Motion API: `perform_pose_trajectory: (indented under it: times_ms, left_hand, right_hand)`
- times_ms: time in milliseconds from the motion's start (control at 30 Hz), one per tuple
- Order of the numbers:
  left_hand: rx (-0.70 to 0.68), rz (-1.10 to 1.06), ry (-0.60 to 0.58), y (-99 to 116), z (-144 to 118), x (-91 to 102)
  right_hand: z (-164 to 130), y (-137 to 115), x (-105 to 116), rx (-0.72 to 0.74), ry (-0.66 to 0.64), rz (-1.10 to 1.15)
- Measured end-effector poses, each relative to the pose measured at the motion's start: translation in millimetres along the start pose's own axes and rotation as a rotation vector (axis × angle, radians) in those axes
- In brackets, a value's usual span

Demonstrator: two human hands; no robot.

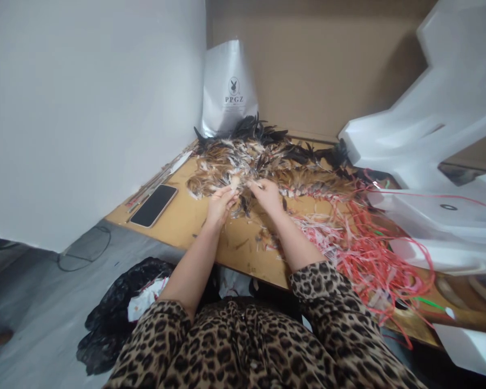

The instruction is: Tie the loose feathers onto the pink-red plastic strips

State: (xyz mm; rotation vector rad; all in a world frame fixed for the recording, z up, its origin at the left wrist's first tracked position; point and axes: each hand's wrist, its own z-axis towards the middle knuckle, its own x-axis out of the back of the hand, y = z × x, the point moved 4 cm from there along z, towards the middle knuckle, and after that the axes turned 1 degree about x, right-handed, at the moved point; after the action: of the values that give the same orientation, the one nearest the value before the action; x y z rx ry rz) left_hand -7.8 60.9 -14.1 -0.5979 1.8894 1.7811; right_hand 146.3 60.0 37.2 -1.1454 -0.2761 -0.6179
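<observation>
A large heap of brown, black and whitish feathers (243,154) covers the back of the wooden table. At its front edge my left hand (222,206) is closed in a pinch on a pale feather (235,179) that points up from the fingertips. Close to its right, my right hand (268,196) is also pinched, its thumb and forefinger at a small tuft of feathers; the exact hold is blurred. A few dark feathers hang below and between the two hands. A row of brown feathers (314,182) lies to the right of my right hand.
A tangle of red and pink strips (364,254) spreads over the table's right side. A phone (154,205) lies at the left edge. A silver-white bag (230,89) stands behind the feathers. White foam pieces (421,129) stand at right. A black plastic bag (117,302) is below.
</observation>
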Motion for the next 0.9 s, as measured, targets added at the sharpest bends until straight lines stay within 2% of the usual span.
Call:
perform_pose_trajectory:
  times_ms: [67,133,233,367,600,767,900]
  left_hand:
    - [0.016,-0.009,0.002,-0.3,-1.1,-0.6]
    - [0.031,-0.016,0.004,-0.9,-1.9,-1.1]
    - [0.046,-0.028,-0.001,-1.6,-2.4,-1.8]
    - [0.057,-0.032,-0.006,-2.1,-2.2,-1.9]
    - [0.076,0.036,-0.061,-5.2,-5.3,-6.0]
    - [0.091,0.133,-0.121,-5.4,-9.1,-9.3]
    - [0.119,0.137,-0.19,-2.6,-8.9,-7.8]
  right_hand:
    - [-1.9,1.0,-4.3,-0.036,-0.13,0.015]
    - [-3.3,1.3,-7.8,-0.072,-0.211,0.127]
    - [-3.9,-1.2,-9.0,-0.113,-0.24,0.307]
    - [-4.9,-6.5,-9.2,-0.16,-0.318,0.39]
    - [-8.7,-13.0,-11.6,-0.266,-0.279,0.566]
    - [-8.6,-14.1,-12.1,-0.262,-0.242,0.536]
    - [-5.9,-10.6,-9.3,-0.246,-0.272,0.52]
